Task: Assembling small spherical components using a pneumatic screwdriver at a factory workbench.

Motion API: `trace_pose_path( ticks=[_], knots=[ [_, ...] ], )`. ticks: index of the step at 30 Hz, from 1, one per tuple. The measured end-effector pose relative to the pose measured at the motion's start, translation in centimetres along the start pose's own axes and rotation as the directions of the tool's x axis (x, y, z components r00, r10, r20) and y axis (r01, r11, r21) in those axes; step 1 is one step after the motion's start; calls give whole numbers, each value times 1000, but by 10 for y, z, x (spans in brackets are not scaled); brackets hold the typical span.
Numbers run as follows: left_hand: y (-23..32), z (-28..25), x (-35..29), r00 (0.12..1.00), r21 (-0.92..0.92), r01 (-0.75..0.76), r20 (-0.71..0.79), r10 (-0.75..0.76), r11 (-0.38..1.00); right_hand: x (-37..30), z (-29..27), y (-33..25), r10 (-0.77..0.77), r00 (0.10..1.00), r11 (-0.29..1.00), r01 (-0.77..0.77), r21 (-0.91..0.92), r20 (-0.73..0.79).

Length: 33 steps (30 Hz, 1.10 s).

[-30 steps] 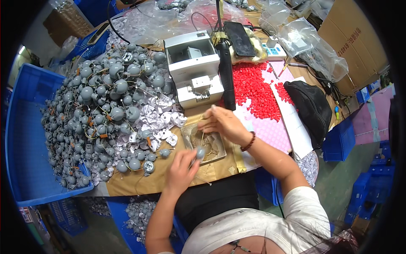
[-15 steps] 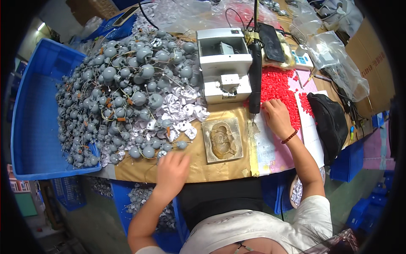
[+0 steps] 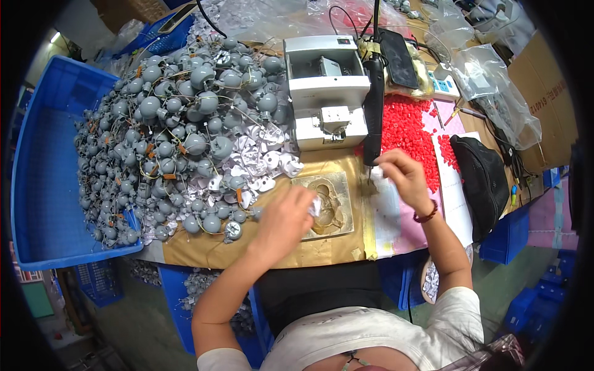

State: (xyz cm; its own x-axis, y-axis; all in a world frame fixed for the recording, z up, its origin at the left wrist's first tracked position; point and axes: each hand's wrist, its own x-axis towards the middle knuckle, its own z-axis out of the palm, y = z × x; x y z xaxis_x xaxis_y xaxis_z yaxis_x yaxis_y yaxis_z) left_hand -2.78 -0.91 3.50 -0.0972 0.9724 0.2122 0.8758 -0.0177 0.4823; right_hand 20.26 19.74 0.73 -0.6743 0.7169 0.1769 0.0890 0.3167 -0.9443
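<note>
Both forearms bare, coming up from lower edge of frame, elbows bent, converging twd centre. Left hand [image 3: 286,217] just left of centre, back of hand up, fingers curled in round sth small & pale at the fingertips, wrist straight w/ forearm running down-left. Right hand [image 3: 403,179] right of centre & slightly higher, fingers bent in a loose pinch pointing up-left, dark bead bracelet at wrist, forearm dropping down-right to short white sleeve.

Blue bin [image 3: 43,185], black pouch [image 3: 482,179], red caps [image 3: 408,133], cardboard box [image 3: 544,93].
</note>
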Motion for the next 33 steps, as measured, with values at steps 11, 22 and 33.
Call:
trace_pose_path(
  ticks=[11,22,33],
  knots=[
    [9,21,-2,983,-188,174,-20,-181,967,-2,86,-6,-556,736,680,670,-299,386],
    [-38,-27,-67,808,98,374,-523,-273,922,-6,90,-9,-517,713,571,699,-430,473],
    [-17,-47,-36,821,-201,217,-491,-290,955,16,151,-93,-201,930,957,119,266,308]
  ],
)
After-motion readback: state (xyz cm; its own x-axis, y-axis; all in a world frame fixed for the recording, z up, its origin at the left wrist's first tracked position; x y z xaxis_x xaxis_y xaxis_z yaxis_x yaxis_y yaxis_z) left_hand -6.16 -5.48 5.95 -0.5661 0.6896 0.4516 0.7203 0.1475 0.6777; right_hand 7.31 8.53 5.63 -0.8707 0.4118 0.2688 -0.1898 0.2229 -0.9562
